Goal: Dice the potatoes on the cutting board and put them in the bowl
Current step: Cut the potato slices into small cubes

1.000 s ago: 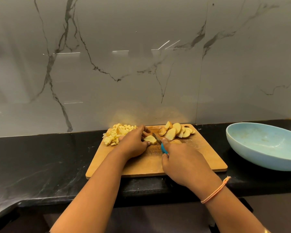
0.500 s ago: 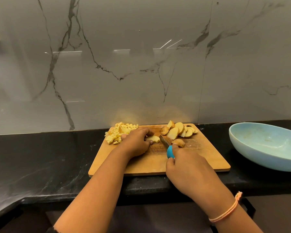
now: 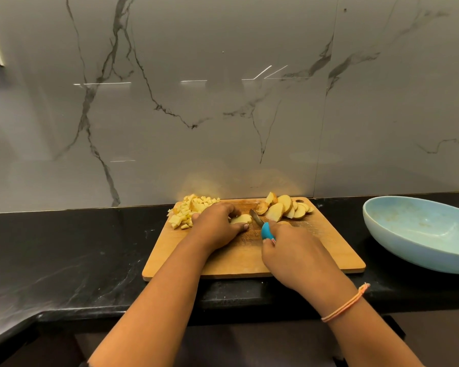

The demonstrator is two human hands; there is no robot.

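A wooden cutting board [image 3: 326, 250] lies on the black counter. A pile of diced potato [image 3: 188, 210] sits at its far left corner, and several potato slices [image 3: 286, 209] are heaped at its far right. My left hand [image 3: 216, 225] holds a potato slice [image 3: 240, 219] down on the board with curled fingers. My right hand [image 3: 294, 254] grips a knife with a blue handle [image 3: 267, 230]; its blade points away, just right of the held slice. A light blue bowl [image 3: 408, 243] stands to the right of the board, with no potato in it.
The black stone counter [image 3: 77, 255] runs left and right, with its front edge close to me. A grey marble wall [image 3: 223, 102] rises directly behind the board.
My right hand has drawn the knife slightly back toward me and to the right. The left hand keeps holding the slice in the same spot.
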